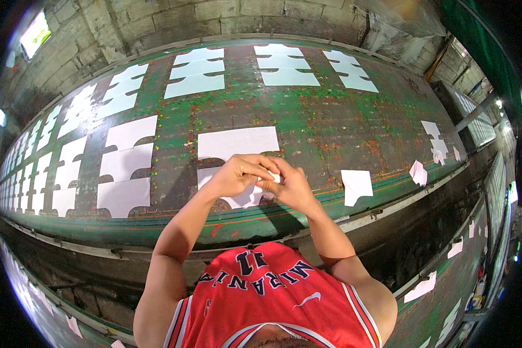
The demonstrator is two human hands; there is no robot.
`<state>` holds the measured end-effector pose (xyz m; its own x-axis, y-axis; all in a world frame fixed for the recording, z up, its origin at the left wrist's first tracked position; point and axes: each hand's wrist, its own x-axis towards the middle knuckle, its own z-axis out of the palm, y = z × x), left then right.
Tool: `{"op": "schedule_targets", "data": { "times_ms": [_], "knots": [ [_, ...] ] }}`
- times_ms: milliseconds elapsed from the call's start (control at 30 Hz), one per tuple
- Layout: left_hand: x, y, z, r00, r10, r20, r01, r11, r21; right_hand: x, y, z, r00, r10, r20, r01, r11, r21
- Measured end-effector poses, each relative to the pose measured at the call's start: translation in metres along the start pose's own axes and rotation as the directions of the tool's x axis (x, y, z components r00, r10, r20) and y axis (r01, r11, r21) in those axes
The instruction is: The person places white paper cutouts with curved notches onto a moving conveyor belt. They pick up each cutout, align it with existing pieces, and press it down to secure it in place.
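My left hand (238,175) and my right hand (293,185) meet over the near edge of a long table. Their fingers are closed in a pinch around a small bit of white material (276,176), mostly covered by the fingers. Beneath the hands, a white cut panel (246,200) with curved notches shows in part. Just beyond lies another flat white panel (238,142), its lower corners cut in curves. Whether the pinched bit belongs to the panel below cannot be seen.
The long green and brown table (232,110) is speckled with paint. Several rows of white panels (126,165) lie along its left and far side. To the right sit a loose white piece (357,185) and a crumpled one (418,173). A block wall (214,17) stands behind.
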<state>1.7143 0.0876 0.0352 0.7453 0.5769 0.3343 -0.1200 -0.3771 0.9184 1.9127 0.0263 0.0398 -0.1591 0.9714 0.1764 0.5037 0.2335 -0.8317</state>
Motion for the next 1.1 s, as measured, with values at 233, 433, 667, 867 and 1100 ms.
{"op": "schedule_targets", "data": {
  "times_ms": [233,433,667,867,1100],
  "knots": [
    [0.002,-0.027,0.022,0.983,0.007,-0.184,-0.076,0.924,-0.374,-0.008,0.008,-0.023,0.987,0.065,-0.149,-0.014,0.947,0.322],
    [0.004,-0.046,0.061,0.970,-0.245,0.003,0.245,0.969,-0.036,-0.045,0.009,-0.041,0.929,0.143,-0.340,-0.026,0.945,0.325],
    [0.019,-0.041,0.101,0.969,-0.213,0.124,0.219,0.975,-0.044,-0.134,0.003,-0.073,0.758,0.326,-0.564,-0.060,0.897,0.439],
    [0.029,-0.028,0.149,0.943,-0.189,0.275,0.198,0.980,-0.006,-0.222,-0.020,-0.073,0.561,0.420,-0.713,-0.114,0.893,0.435],
    [0.025,-0.014,0.205,0.890,-0.069,0.452,0.152,0.977,-0.149,-0.311,-0.049,-0.049,0.354,0.366,-0.861,-0.210,0.928,0.309]
  ]
}}
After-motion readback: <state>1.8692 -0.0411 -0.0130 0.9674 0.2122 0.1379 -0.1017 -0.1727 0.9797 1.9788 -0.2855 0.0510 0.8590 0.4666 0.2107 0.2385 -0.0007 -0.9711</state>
